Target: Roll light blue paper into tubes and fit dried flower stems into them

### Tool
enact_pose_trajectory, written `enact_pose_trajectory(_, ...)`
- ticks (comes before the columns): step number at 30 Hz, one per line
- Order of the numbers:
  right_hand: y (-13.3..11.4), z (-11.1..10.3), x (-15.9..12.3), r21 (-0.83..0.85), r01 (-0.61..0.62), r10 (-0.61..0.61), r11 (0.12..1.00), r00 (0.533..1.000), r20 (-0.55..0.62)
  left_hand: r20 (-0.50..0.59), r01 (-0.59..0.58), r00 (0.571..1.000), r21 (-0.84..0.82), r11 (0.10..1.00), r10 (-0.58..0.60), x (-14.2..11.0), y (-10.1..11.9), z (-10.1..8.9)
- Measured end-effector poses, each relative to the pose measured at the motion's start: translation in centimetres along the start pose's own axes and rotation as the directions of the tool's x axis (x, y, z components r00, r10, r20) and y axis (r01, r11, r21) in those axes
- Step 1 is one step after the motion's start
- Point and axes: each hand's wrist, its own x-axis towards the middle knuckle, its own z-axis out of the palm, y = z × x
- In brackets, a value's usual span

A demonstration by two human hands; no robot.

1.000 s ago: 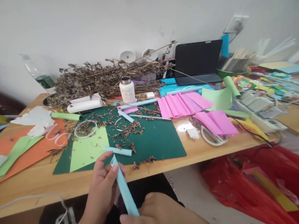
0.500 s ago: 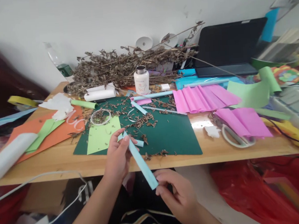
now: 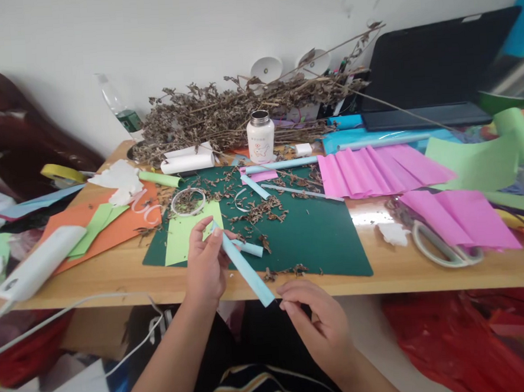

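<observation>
My left hand (image 3: pixel 206 267) is closed around the upper end of a light blue rolled paper tube (image 3: pixel 249 271). The tube slants down to the right, its lower end pointing at my right hand (image 3: pixel 316 320). Thumb and fingertips of that hand are pinched together just beside this end, with a small gap. A tiny dark bit shows at the fingertips, too small to name. Behind the held tube, a second short blue paper tube (image 3: pixel 250 248) rests on the green cutting mat (image 3: pixel 317 234). A light green paper sheet (image 3: pixel 176 239) lies on the mat near my left hand.
Dried leafy stems (image 3: pixel 204 117) are heaped along the wall, behind a white open bottle (image 3: pixel 261 140). Leaf crumbs (image 3: pixel 263 211) and a roll of tape (image 3: pixel 188 201) lie on the mat. Pink crepe paper (image 3: pixel 376 171), scissors (image 3: pixel 443 250) and a black laptop (image 3: pixel 440 67) are at right.
The view has turned slightly left. The tube's lower end has risen a little, and my right hand has drawn slightly away from it. My left hand keeps its hold.
</observation>
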Motion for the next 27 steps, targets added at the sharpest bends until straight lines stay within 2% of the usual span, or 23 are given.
enact_pose_trajectory(7,-0.1,0.1,0.7,-0.101,0.012,-0.008,0.995,0.999,0.043,0.005,-0.011,1.0,0.003,1.0,0.011,-0.1,-0.4,0.3)
enact_pose_trajectory(12,0.2,-0.2,1.0,-0.054,0.086,-0.08,0.995,0.991,0.108,-0.006,-0.005,1.0,-0.037,0.999,0.005,-0.2,-0.8,0.5)
enact_pose_trajectory(15,0.0,-0.6,1.4,-0.045,0.119,-0.111,0.992,0.981,0.161,-0.047,-0.065,0.997,-0.08,0.995,0.062,-0.5,-1.1,0.9)
enact_pose_trajectory(21,-0.2,-1.0,1.6,-0.05,0.154,-0.144,0.987,0.975,0.167,-0.087,-0.17,0.983,-0.102,0.98,0.162,-1.0,-1.2,2.3)
enact_pose_trajectory(27,0.0,-1.4,1.5,-0.084,0.159,-0.145,0.984,0.977,0.156,-0.09,-0.182,0.981,-0.092,0.979,0.174,-0.9,-1.1,3.0)
